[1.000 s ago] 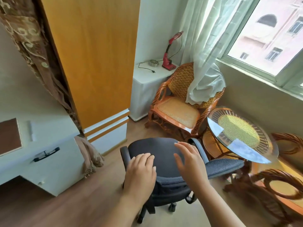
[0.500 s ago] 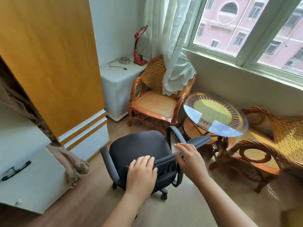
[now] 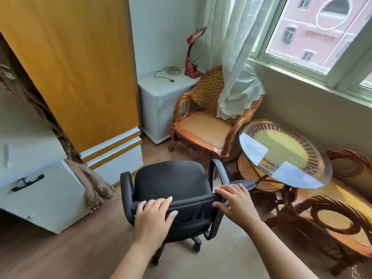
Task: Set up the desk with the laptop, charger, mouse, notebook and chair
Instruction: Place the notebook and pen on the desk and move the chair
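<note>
Now, step: rolling the chair toward the desk.
Left hand: fingers draped over the backrest top.
Right hand: likewise gripping it.
Chair: on floor, near the desk.
Advice: push evenly, steer clear of the glass table.

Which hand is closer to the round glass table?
Right. The right hand grips the black office chair's backrest end just beside the round glass-topped table; the left hand rests farther along the backrest, away from it.

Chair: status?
Left hand and right hand both gripping office chair backrest. Chair on floor, wheels down. Glass table close on right.
</note>
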